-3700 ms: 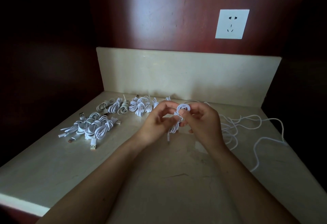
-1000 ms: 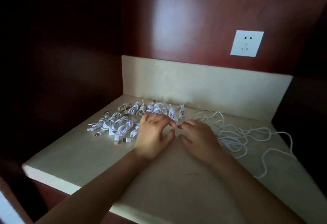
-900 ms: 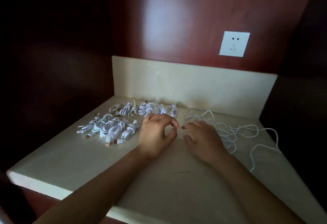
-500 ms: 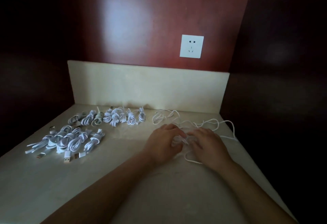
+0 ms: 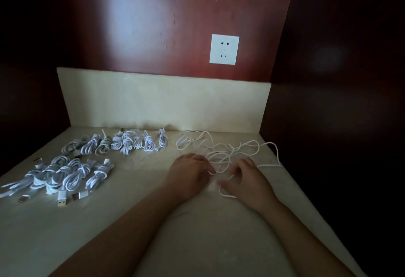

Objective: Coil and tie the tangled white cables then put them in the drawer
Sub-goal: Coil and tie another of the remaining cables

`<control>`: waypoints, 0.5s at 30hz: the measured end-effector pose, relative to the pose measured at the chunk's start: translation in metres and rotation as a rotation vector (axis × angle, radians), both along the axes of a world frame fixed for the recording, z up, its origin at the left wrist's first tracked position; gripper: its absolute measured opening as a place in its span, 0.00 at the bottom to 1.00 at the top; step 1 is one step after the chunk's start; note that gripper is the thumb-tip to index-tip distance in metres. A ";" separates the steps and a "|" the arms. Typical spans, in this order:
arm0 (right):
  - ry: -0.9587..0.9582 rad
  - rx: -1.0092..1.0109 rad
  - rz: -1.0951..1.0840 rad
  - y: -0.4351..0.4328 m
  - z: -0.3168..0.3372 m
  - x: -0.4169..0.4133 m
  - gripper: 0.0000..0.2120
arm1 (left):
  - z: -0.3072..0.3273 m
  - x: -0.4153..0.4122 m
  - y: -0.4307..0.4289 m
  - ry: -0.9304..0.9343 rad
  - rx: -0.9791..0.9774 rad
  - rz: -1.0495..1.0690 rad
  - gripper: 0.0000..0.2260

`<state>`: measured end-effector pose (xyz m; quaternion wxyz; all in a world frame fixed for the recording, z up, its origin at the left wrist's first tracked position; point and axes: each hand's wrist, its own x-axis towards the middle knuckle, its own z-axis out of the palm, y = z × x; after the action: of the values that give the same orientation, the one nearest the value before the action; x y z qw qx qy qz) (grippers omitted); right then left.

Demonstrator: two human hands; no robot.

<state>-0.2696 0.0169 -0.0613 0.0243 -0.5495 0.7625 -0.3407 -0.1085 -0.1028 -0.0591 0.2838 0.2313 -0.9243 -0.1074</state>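
Head view, dim light. Dark red wood wall (image 5: 153,24) at the back, with a beige stone backsplash (image 5: 162,101) below it and a white wall socket (image 5: 224,49) above the backsplash, to the right.

Beige stone surface (image 5: 131,222) fills the lower frame and carries everything. No drawer in view.

Done so far: two groups of coiled and tied white cables lie on the left half of the surface.
- The back row of bundles (image 5: 122,143) lies side by side near the backsplash.
- The front cluster of bundles (image 5: 65,173) lies nearer the left edge, with USB plugs sticking out toward the camera.

Left to do: the tangled white cables (image 5: 221,152) sprawl loose at back right, well apart from the front cluster and just beside the right end of the back row. Several strands overlap, and one long loop trails off toward the right edge.

Both forearms reach in from the bottom.
- Left hand (image 5: 188,171) is palm down at the near left edge of the tangle, fingertips on the strands. Cannot tell if its grip pinches a strand or only touches.
- Right hand (image 5: 247,176) is at the near right edge, fingers curled. A strand loops round the thumb, so its grip appears to be closed on that cable.

Judgement: coiling is mostly finished. The hands look to be picking one cable out of the last tangle. After the remaining loose cables are coiled and tied, every bundle has yet to go into the drawer.
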 end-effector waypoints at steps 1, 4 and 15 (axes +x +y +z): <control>-0.001 -0.013 -0.015 -0.002 0.000 0.000 0.15 | 0.000 0.003 -0.002 0.006 0.016 0.007 0.13; -0.037 -0.062 -0.043 -0.009 0.003 0.002 0.08 | -0.001 0.010 -0.007 0.018 0.075 0.018 0.14; -0.566 -0.630 0.134 -0.042 0.053 0.035 0.12 | 0.014 0.032 -0.024 0.130 0.146 0.358 0.05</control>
<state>-0.2341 -0.0251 -0.0086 0.0857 -0.4631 0.5470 -0.6921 -0.0760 -0.1265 -0.0455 0.3400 0.4044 -0.8380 -0.1367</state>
